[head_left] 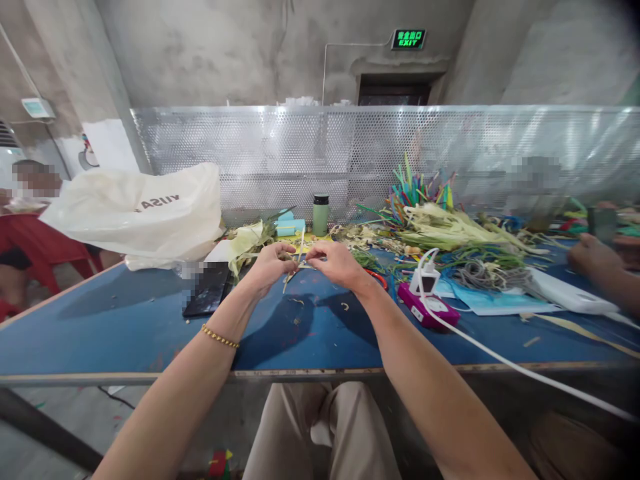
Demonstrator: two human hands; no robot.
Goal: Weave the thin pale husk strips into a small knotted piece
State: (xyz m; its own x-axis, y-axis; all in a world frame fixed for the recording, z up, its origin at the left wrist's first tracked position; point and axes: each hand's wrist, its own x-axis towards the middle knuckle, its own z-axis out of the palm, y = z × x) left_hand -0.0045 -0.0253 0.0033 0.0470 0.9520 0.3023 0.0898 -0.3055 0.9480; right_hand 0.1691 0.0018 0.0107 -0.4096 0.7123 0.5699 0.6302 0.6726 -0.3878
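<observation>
While hands (271, 264) (336, 264) hold strip (302, 243), bkgd sign (409, 40) reads "EXIT".

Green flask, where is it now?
In the head view, the green flask stands near centre, right of the pale-blue item, before the perforated screen.

Thin strip (302, 241): pale cream. Table (125, 333): blue, plain, with small reddish marks. Husks (450, 230): pale yellow-green. Stems bundle (410, 190): many colours, among them green, blue, purple. Bottle (321, 219): soft green, lid black. Bag (135, 210): white, dark letters printed. Box (417, 308): magenta, label white. Cable (487, 351): white. Panel (260, 140): silver, pattern of small dots. Bracelet (220, 337): gold. Trousers (285, 427): beige. Chair (37, 243): red.
</observation>
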